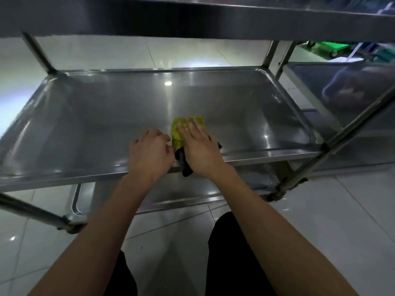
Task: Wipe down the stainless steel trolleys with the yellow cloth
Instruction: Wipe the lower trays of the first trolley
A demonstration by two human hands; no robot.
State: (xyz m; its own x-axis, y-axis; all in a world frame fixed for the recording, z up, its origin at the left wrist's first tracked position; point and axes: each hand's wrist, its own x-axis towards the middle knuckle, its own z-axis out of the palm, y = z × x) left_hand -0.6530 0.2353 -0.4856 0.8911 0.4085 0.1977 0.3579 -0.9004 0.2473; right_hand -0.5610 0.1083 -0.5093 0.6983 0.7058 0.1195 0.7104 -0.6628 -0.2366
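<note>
We are working on the middle shelf (85, 124) of the trolley (275, 54), near its front rim. Our right hand (201, 150) lies flat on the cloth (178, 133), fingers straight and spread, pressing it onto the steel; the grip is therefore wide, not closed around the fabric. The cloth sits just right of the shelf's centre line, close to the front edge, and a dark part of it (184, 165) hangs over the rim below the palm (whether that is the cloth's reverse side or a second item, we cannot tell). Our left hand (149, 152) rests just beside the cloth on the front rim, fingers loosely curled; it appears to hold nothing and, we judge, steadies the frame.

Progress, as far as the view shows: the shelf surface reflects evenly, so we cannot separate wiped zones from unwiped ones. We judge the middle shelf to be in hand. The lower shelf (181, 195) is only partly visible, and the top shelf (192, 18) shows only its front edge. A second trolley (342, 92) stands to the right, with no hand on it. We judge the task part done at most.
</note>
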